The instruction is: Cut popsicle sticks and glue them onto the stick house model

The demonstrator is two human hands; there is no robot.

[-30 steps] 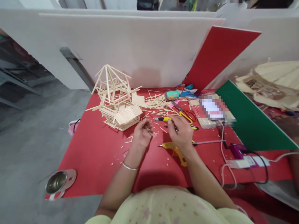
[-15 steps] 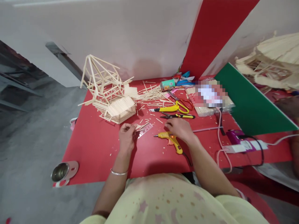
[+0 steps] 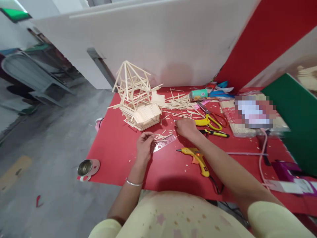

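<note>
My left hand (image 3: 145, 147) is closed in a pinch beside short wooden sticks (image 3: 162, 136) that lie on and around a pinkish ruler (image 3: 164, 143). Whatever its fingertips hold is too small to make out. Fingers curled together, my right hand (image 3: 187, 128) is low over the table at the far side of the ruler, covering the front of a yellow cutter (image 3: 202, 122). I cannot tell what is in its fingers. A yellow glue gun (image 3: 196, 156) lies below my right wrist. Behind my left hand stands a house-like model (image 3: 142, 109) built of thin sticks, with a peaked open frame.
Loose sticks (image 3: 179, 102) lie behind the ruler, near a green can (image 3: 198, 95). Scissors (image 3: 213, 121) and black-and-yellow pliers (image 3: 218, 133) are to the right. A metal-lined mug (image 3: 92, 167) stands at the left corner. A green board (image 3: 284, 122) rises at the right.
My right hand has moved from above the glue gun, away from me, to the cutter and small sticks. My left hand stays by the ruler. The camera view has swung left.
</note>
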